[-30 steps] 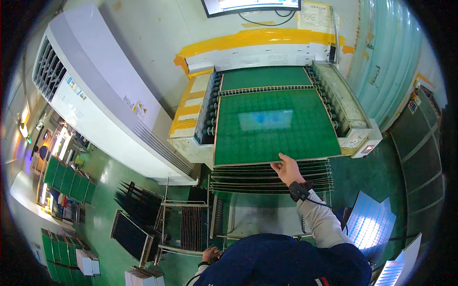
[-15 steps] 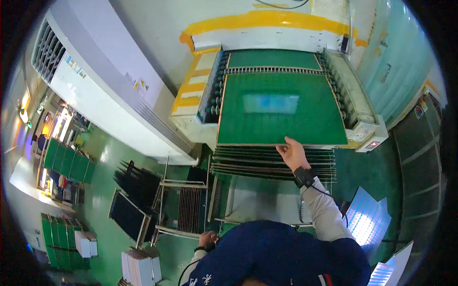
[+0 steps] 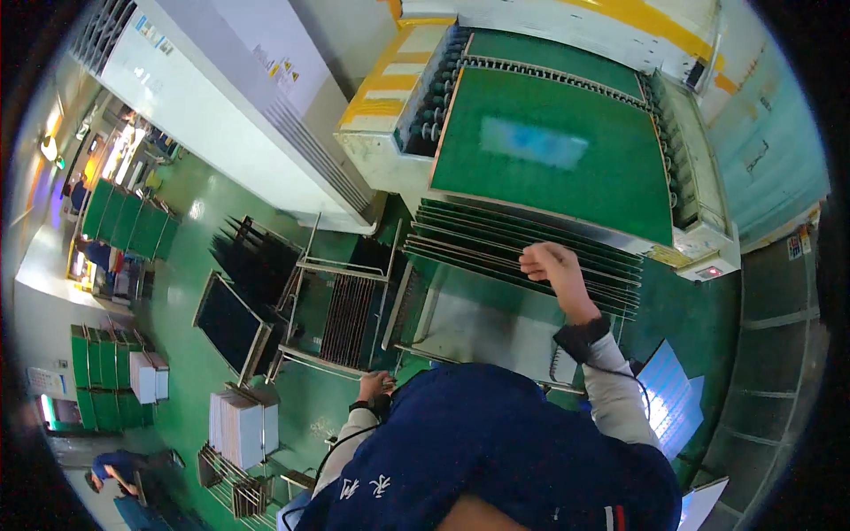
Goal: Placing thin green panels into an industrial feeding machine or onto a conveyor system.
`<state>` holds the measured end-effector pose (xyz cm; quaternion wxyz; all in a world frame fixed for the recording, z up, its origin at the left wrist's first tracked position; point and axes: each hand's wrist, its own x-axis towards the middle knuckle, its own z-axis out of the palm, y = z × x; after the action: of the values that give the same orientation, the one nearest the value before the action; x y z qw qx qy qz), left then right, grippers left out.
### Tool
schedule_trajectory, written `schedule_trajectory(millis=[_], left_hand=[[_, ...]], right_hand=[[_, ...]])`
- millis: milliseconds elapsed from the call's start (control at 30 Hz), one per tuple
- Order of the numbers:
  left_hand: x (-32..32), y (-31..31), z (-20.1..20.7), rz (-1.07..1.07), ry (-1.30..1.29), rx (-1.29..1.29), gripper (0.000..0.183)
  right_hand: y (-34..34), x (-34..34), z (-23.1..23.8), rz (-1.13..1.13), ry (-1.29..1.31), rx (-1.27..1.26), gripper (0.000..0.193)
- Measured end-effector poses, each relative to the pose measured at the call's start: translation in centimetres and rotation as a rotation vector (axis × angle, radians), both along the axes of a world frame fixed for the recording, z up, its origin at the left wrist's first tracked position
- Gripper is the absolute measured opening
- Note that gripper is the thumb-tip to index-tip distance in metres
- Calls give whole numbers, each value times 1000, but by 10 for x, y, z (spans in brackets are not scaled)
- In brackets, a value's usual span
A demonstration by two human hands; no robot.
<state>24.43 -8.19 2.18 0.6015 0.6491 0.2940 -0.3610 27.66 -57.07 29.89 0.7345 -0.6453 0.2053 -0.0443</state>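
A large green panel [image 3: 553, 155] with a pale edge lies on the roller conveyor [image 3: 431, 133], its near edge overhanging the conveyor's end. Just below that edge is my right hand [image 3: 560, 270], raised and apart from the panel, its fingers loosely bent with nothing visible in them. Beneath the hand, several thin green panels [image 3: 469, 237] stand in a row in a rack [image 3: 556, 385]. My left hand [image 3: 376, 385] is low at my left side, next to the rack's near left corner. Its fingers are curled, and what they hold, if anything, is hidden.
A tall white cabinet unit [image 3: 226, 115] stands left of the conveyor. Metal-framed carts [image 3: 341, 305] and dark panels [image 3: 232, 323] stand on the left floor. Shiny sheets [image 3: 673, 398] lean at right. Another person [image 3: 128, 465] bends at lower left. A grey partition [image 3: 779, 354] runs along the right.
My right hand has come off the near edge of the green panel and now hovers over the racked panels. The view has tilted and shifted; my left hand remains low at my side.
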Motion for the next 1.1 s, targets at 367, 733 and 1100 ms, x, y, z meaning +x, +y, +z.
schedule_trajectory(millis=[367, 733, 1100], left_hand=[[2, 5, -19, -31, 16, -100, 22], [-5, 8, -20, 39, -13, -45, 31], [-16, 12, -9, 52, -40, -9, 30]], right_hand=[[46, -36, -5, 174, -257, -1052, 22], [55, -26, -24, 289, -153, -1163, 22], [28, -19, -71, 532, 267, -1348, 27]])
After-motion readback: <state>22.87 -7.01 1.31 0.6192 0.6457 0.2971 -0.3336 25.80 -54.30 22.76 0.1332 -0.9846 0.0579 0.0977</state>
